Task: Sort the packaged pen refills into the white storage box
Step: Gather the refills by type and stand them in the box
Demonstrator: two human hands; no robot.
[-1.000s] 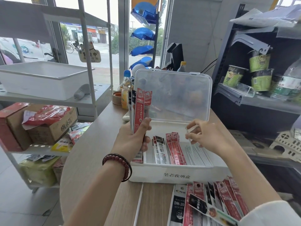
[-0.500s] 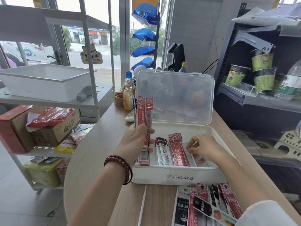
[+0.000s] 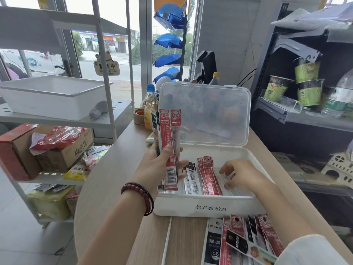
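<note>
Left hand (image 3: 158,165) grips a bunch of refill packs (image 3: 169,140) upright over the left end of the white storage box (image 3: 210,208), lid up, on the counter (image 3: 118,169). Right hand (image 3: 242,175) inside the box, fingers loose and spread, resting on pale packs beside red sorted packs (image 3: 208,175). Loose packs (image 3: 238,238) on the counter in front

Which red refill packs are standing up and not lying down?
The red packs gripped in the left hand stand upright. The ones in the white box and on the table lie down.

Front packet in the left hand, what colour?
The packet is red with white print; head view.
</note>
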